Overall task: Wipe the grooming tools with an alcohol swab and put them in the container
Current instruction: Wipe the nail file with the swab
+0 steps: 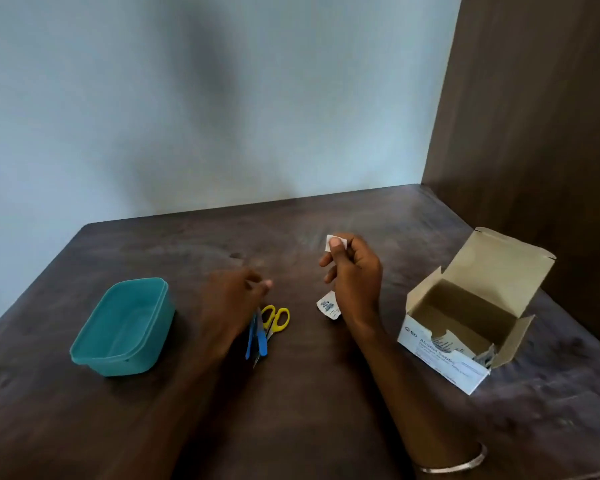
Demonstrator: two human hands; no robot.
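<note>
R hand (355,275) is hovering above the dark brown wooden counter (326,393), wrist bent up, forearm w/ a thin metal bangle (458,464) running in from the lower right. Its thumb & fingers (336,245) are pinching a small white folded alcohol swab (329,243), which is sticking out just past the fingertips on the far side; the other fingers are curling loosely below. L hand (232,299) is reaching fwd over the tools, blurred, so cannot tell if its fingers are spread or closed; it seems to be holding nothing.

Teal rectangular plastic container (122,329) is sitting at the left of the counter, open-topped, nothing showing inside. White & brown cardboard alcohol-swab box (465,327) is sitting at the right w/ its lid flap standing up; a few sachets are showing at its near torn corner.

Small yellow-handled scissors (275,318) & blue flat nail files (257,337) are lying together on the counter, partly under the L hand, btwn container & R forearm. A torn white printed swab wrapper (328,308) is lying on the counter just beside the R wrist, apart from the swab
</note>
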